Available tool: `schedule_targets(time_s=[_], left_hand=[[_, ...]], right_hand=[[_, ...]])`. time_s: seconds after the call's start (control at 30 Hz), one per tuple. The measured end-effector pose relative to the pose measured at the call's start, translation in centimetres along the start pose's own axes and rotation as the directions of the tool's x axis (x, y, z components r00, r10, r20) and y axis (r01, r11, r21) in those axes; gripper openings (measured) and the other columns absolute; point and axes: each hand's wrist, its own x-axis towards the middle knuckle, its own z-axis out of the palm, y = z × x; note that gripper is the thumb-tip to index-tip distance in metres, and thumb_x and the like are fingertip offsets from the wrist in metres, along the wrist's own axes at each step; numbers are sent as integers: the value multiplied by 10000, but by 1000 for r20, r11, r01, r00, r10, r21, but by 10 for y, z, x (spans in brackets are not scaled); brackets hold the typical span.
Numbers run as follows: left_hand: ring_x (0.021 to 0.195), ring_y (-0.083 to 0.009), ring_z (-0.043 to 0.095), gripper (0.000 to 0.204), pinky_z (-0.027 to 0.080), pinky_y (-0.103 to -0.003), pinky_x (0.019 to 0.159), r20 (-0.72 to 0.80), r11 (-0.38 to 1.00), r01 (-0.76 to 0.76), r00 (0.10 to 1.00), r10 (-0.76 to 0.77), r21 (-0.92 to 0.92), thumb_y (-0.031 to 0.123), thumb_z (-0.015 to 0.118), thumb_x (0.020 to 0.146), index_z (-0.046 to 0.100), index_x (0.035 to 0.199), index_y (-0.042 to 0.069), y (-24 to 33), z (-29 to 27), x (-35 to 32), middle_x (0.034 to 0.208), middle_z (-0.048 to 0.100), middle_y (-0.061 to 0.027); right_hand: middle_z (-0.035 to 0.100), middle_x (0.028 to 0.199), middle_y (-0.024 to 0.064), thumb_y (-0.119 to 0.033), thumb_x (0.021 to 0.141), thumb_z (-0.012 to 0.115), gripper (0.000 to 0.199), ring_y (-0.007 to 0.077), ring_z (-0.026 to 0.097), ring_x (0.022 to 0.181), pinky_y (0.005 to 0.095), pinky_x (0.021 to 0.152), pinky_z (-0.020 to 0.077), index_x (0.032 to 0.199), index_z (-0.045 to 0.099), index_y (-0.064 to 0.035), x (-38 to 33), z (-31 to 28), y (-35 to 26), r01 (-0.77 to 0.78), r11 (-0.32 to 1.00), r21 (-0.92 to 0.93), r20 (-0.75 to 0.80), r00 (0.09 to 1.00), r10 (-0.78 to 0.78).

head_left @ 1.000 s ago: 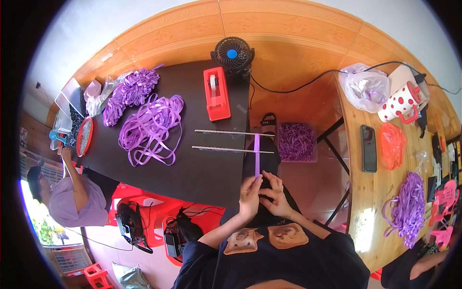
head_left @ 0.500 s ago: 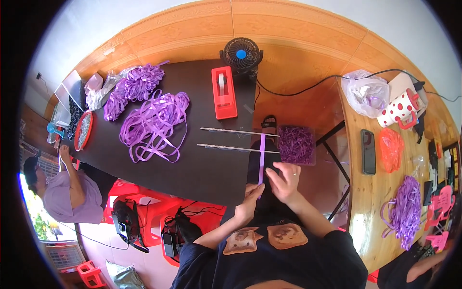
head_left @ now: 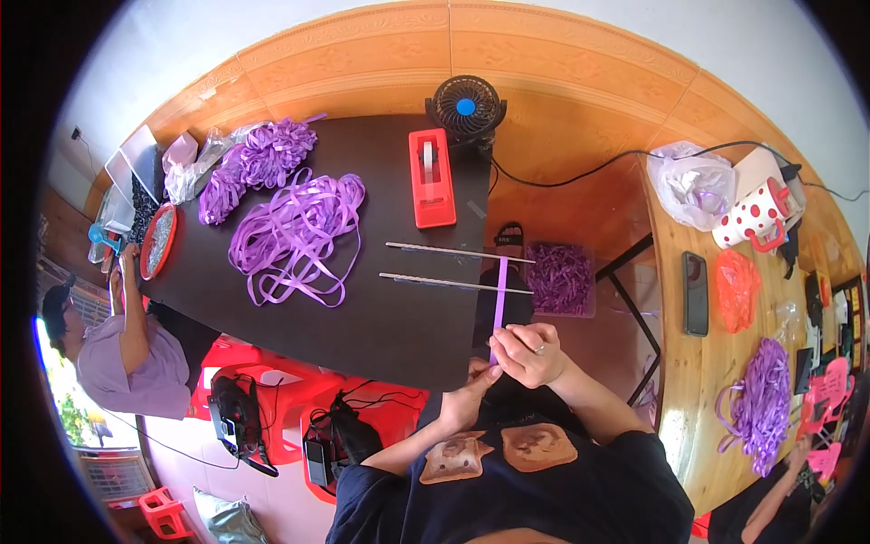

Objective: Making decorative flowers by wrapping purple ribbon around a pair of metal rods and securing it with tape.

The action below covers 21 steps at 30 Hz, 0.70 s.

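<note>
Two thin metal rods, a far one [head_left: 435, 248] and a near one [head_left: 435, 284], lie side by side and stick out past the right edge of the dark table. A narrow purple ribbon [head_left: 500, 306] crosses both rods near their free ends and runs straight down toward me. My right hand [head_left: 530, 355] is closed with its fingers pinching the ribbon below the rods. Just under it, my left hand [head_left: 464, 401] is closed on the ribbon's lower end, thumb up. The two hands touch or nearly touch, and they hide that end.
On the dark table [head_left: 399, 340] are a loose purple ribbon heap [head_left: 304, 231], a red tape dispenser [head_left: 431, 179] and a fan [head_left: 465, 107]. Beyond the rods sits a box of purple pieces [head_left: 560, 279]. A wooden table [head_left: 680, 390] stands right; a co-worker [head_left: 131, 358] sits left.
My right hand has come down from beside the ribbon, its fingers closing on it next to my left hand. The ribbon still hangs over both rods. The whole view has shifted slightly.
</note>
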Motion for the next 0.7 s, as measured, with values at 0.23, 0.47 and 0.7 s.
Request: schedule_targets(time_s=[0.23,0.47,0.7], left_hand=[[754,-58,499,155,385,-218,651,142,998,57,988,-62,37,102,662,858,611,994,50,0,4,7,814,564,18],[814,-84,549,376,411,-210,680,38,998,18,999,-21,58,200,569,926,497,1264,51,-3,38,43,1008,633,-36],[886,-87,544,288,404,-213,725,-139,984,-176,976,169,-33,163,533,935,522,1206,64,11,63,89,1075,618,-20]], right_hand=[[629,910,36,-119,591,748,288,182,571,772,329,657,365,848,643,-47,42,-17,17,-95,989,110,-14,995,97],[598,810,59,-30,666,676,134,226,546,727,349,640,348,787,622,-54,82,-7,77,-387,805,450,67,913,402],[552,696,3,39,788,667,101,59,501,659,223,601,403,705,610,25,55,50,131,-674,-50,737,529,529,664]])
